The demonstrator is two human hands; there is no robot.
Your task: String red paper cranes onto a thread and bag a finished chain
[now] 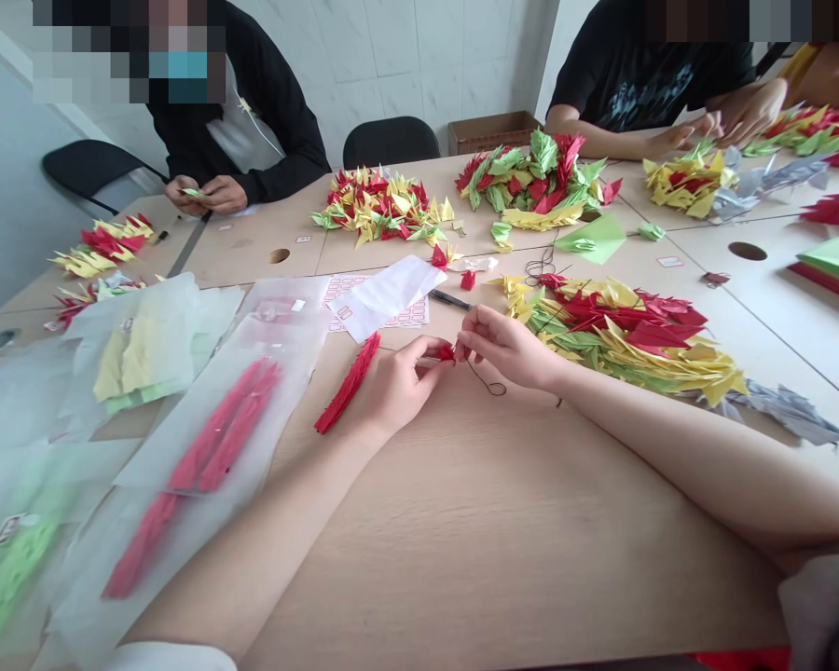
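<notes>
My left hand [409,377] pinches a small red folded paper piece [447,354] above the middle of the table. Close on its right, my right hand [496,345] has its fingers pressed together at the piece's edge, with a dark thread [489,387] hanging in a loop below them. Whether a needle is between those fingers is too small to tell. A long red folded paper strand [348,384] lies just left of my left hand. Beyond my hands are a black pen [450,300] and a white paper sheet [391,291].
Clear bags with red strands [227,424] and green paper [20,550] cover the left side. A pile of red, yellow and green folded strands [629,335] lies right of my hands. More piles [381,205] stand farther back, where other people sit with paper in hand.
</notes>
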